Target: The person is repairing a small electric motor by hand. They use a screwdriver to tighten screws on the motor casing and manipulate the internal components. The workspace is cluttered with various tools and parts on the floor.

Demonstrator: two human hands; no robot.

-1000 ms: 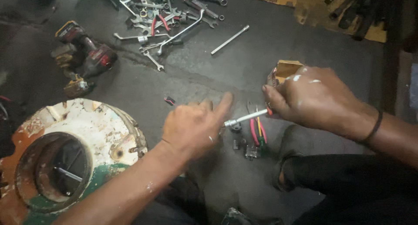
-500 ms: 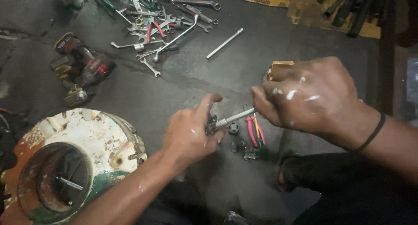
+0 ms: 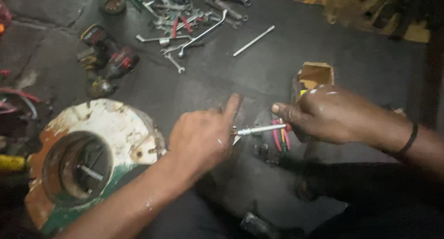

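My right hand [image 3: 335, 114] grips the handle end of a screwdriver with a silver shaft [image 3: 261, 129], pointing left. My left hand [image 3: 203, 137] meets the shaft's tip, index finger stretched out, the other fingers curled round something small at the tip that I cannot make out. Both hands hover over the dark floor mat [image 3: 323, 49]. Under the shaft lie several coloured bits [image 3: 280, 141] in red, pink and yellow-green.
A round white, rusty and green metal housing [image 3: 92, 146] with a central hole lies at left. A cordless drill [image 3: 108, 58] lies behind it. Several wrenches and a long rod [image 3: 253, 41] are scattered at the top. A small open cardboard box [image 3: 316, 75] stands behind my right hand.
My left hand has closed in on the screwdriver's tip and now touches it. The right hand has kept hold of the handle while the view shifted slightly.
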